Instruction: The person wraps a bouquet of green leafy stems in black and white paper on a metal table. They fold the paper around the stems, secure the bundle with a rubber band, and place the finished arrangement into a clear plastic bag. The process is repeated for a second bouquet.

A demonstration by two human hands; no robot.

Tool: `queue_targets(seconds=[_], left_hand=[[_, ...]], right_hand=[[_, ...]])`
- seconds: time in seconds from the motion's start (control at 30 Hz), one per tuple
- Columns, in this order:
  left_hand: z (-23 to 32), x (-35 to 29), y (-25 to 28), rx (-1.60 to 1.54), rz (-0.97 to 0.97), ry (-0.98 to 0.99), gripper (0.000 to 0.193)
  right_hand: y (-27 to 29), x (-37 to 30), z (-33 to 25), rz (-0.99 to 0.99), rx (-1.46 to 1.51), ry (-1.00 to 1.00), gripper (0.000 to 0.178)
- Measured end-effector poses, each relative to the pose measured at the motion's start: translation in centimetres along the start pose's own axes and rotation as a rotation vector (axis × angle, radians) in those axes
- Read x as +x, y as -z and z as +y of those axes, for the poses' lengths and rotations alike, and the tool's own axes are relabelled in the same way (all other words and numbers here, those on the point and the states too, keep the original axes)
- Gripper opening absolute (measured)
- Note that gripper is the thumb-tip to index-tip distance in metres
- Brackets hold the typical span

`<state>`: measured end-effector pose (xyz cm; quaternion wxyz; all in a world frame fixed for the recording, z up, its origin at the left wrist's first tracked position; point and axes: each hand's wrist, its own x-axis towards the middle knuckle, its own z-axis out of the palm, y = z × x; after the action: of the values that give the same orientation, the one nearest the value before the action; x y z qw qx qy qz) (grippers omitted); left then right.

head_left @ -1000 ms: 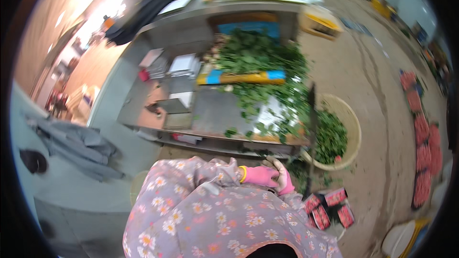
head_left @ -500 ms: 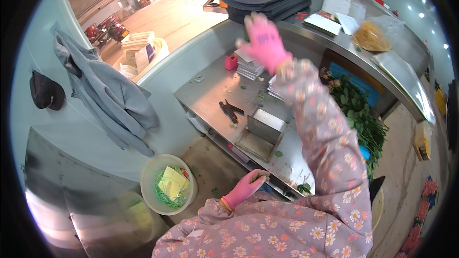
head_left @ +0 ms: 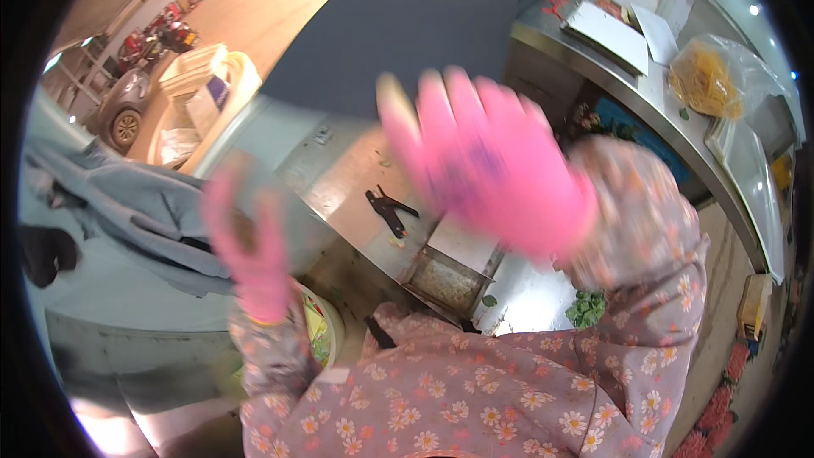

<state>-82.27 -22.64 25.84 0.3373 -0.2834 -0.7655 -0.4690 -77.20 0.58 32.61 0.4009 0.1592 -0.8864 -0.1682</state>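
Since the earlier frame, a broad dark sheet (head_left: 398, 34) has been brought toward the body from the ledge, and the left hand (head_left: 250, 246) has been raised from the waist. The sheet is spread at the top centre of the view, with its near edge behind the fingers of the right hand (head_left: 500, 170). Handling of the sheet is judged to be in hand; a sure hold on its near edge by both hands would be called for. The right grip is seen from the back, fingers spread; whether the sheet is pinched cannot be told. The left grip is blurred but loosely parted and unfilled, apart from the sheet, off its near left corner. On the near side of the sheet, a black hand tool (head_left: 390, 212) is laid on the table (head_left: 343, 203). Right of the sheet, a bag of yellow bands (head_left: 712, 80) is seen.
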Motion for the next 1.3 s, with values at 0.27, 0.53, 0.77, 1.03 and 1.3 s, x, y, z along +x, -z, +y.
queue_targets(seconds=[0.27,0.53,0.77,1.03,1.3], left_hand=[[-4.0,-0.5,-19.7,-0.569,-1.765,0.054,0.038],[-11.6,-18.0,-28.8,-0.362,-2.334,-0.167,0.054],[-13.1,-18.3,-27.2,-0.396,-1.828,-0.446,0.054],[-13.2,-23.5,-29.3,-0.501,-1.81,-0.444,0.058],[-16.9,-20.6,-28.4,-0.358,-1.614,-0.606,0.077]], right_hand=[[-2.3,-14.2,-1.9,-1.036,1.25,0.027,0.029],[-27.7,-27.1,12.7,-0.566,0.672,-1.499,0.065],[-39.7,-37.3,8.2,-0.804,1.054,-1.77,0.061],[-38.2,-35.4,8.8,-0.668,0.889,-1.388,0.067],[-37.9,-40.7,9.6,-0.755,0.693,-1.366,0.055]])
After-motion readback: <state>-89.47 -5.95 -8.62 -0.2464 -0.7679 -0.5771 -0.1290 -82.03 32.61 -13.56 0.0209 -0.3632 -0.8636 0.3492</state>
